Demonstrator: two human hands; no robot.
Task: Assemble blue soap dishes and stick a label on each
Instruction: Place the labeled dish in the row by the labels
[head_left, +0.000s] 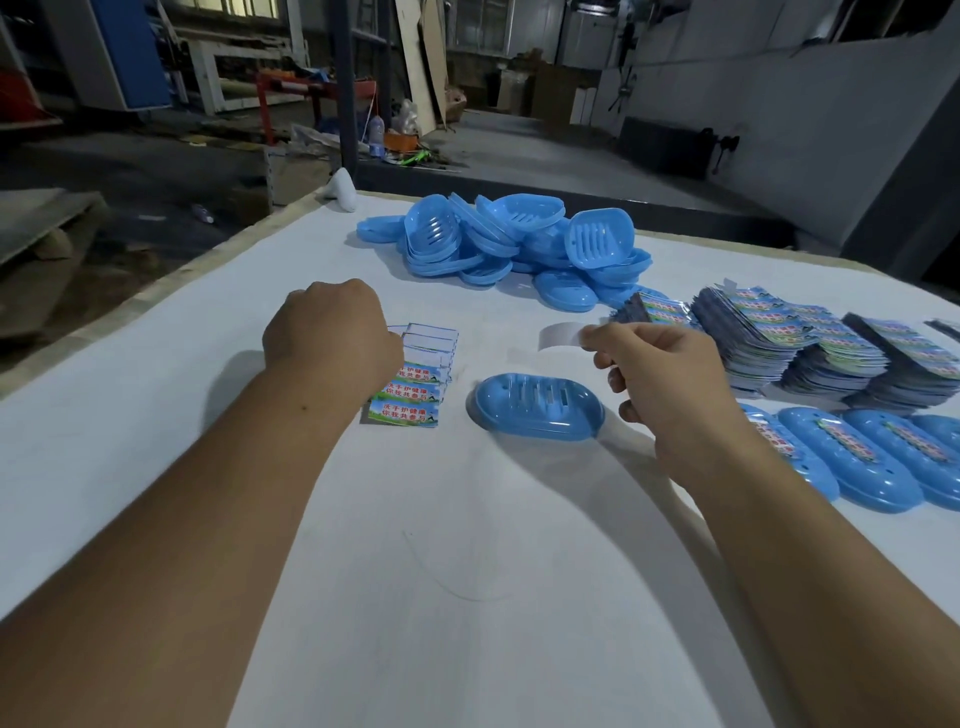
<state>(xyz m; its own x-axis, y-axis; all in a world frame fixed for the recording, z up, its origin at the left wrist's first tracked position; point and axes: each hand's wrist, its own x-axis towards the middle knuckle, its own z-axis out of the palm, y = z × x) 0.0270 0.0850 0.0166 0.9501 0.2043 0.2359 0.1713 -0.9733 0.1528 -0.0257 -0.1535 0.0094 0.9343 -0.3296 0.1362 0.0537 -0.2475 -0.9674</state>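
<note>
- white table (467, 597): work surface, both forearms reach out over it.
- pile of loose blue dish parts (498, 244): well beyond both hands, far middle. looks like unassembled stock, kept within reach but out of the working zone.
- stacks of printed label sheets (810, 338): just right of the right hand, fanned out in several piles. probably the supply, parked on the picking side.
- row of finished dishes (872, 467): right of the right forearm, each with a label on top, lined up touching or nearly so. reads as the done pile.
- assembled soap dish (537, 408): between the two hands, nearer the right one, just below its fingers. slotted face up, no label on it, so it's likely the current unit waiting for its sticker.
- left hand (332, 338): fingers curled down on the strip of labels (410, 384), knuckles up. grip itself is hidden under the hand; looks like it pins the strip so it won't slide.
- right hand (670, 374): thumb and fingers pinch a white slip (561, 332), held off the table, sticking out to the left of the fingertips. can't tell if it's a peeled label seen from the back or backing paper.
</note>
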